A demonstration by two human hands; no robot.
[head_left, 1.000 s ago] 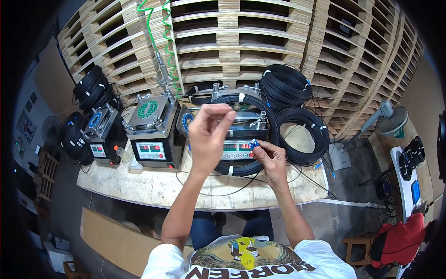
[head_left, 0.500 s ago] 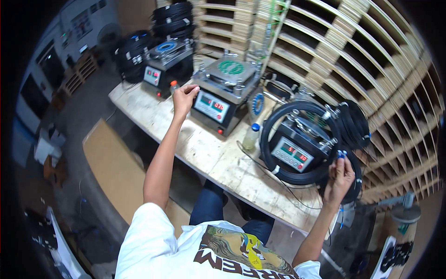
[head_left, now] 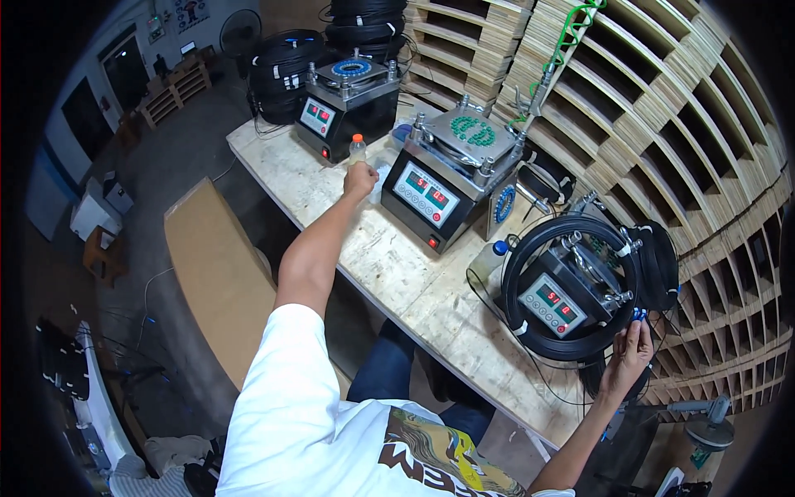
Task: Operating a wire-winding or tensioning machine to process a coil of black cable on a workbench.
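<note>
Orange-capped bottle (head_left: 357, 151): on the counter (head_left: 414, 286), just past the left hand (head_left: 360, 179), on the far side from the person. Roughly upright, long axis vertical, cap on top. Left hand clearly nearer; right hand (head_left: 631, 356) well apart, off to the right. Bottle looks small, pale, see-through; lower part hidden behind the left hand, contents hard to tell.

Blue connectors (head_left: 638, 315): at the right fingertips, poking up past them, beside the coil's right edge. Small, bright blue, bunched; count and long axis too small to tell.

Hands: left has fingers curled in at the bottle's lower part; cannot tell if it grips or only sits in front. Right pinches the blue connectors between thumb and fingers.

Outward: middle machine (head_left: 424, 195) just right of the left hand, lit red digits on its panel, green ring of pieces on top. Left machine (head_left: 358, 114) beyond the bottle, blue ring on top. Black cable coil (head_left: 551, 346) around the right machine (head_left: 552, 305), near the right hand. Blue-capped bottle (head_left: 489, 261) between coil and middle machine, pale yellowish. Stacked wooden pallets (head_left: 642, 95) behind the counter.
</note>
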